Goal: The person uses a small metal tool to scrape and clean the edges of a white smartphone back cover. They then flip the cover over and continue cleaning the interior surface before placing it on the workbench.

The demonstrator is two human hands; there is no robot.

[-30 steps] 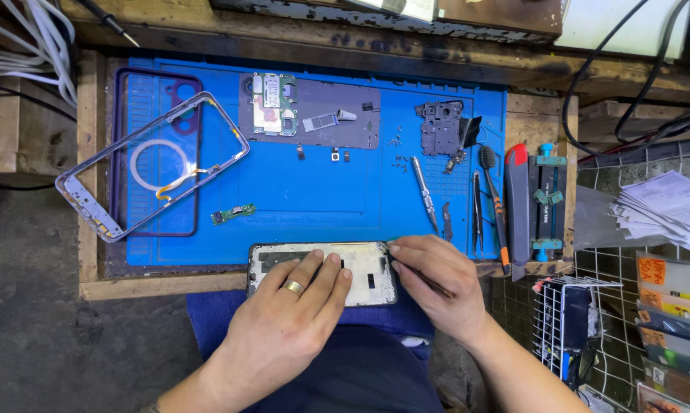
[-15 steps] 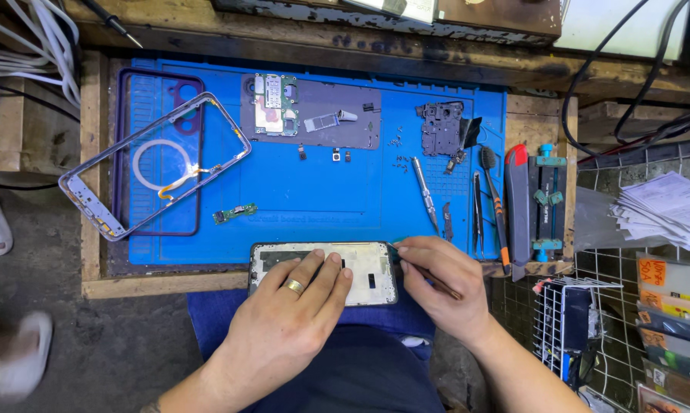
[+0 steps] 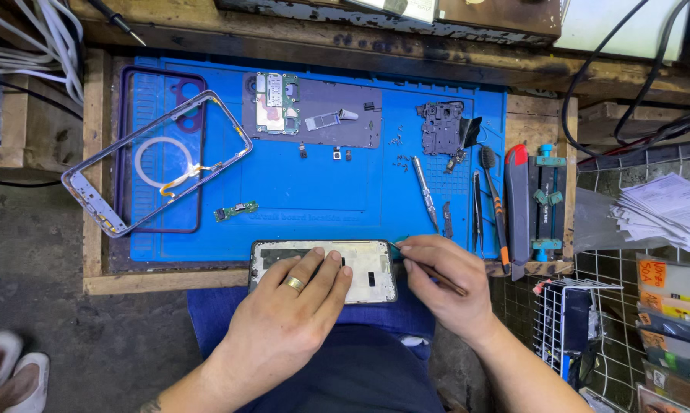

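An opened phone body point(image 3: 368, 269) lies at the front edge of the blue work mat point(image 3: 322, 191), inner side up. My left hand point(image 3: 291, 313), a ring on one finger, presses flat on its left and middle part. My right hand point(image 3: 444, 287) holds a thin brown-handled tool point(image 3: 436, 274) like a pen. Its tip touches the phone's upper right corner, where something small and green shows.
On the mat lie a phone frame point(image 3: 157, 160) with a white ring, a circuit board point(image 3: 276, 99) on a grey plate, a black bracket point(image 3: 443, 126), small screws, tweezers point(image 3: 477, 210) and a screwdriver point(image 3: 425, 191). A wire rack point(image 3: 570, 321) and papers point(image 3: 666, 210) stand to the right. Sandalled feet point(image 3: 8, 375) appear at bottom left.
My right hand has shifted slightly with the tool at the phone's corner. The sandalled feet at left have moved lower in the view.
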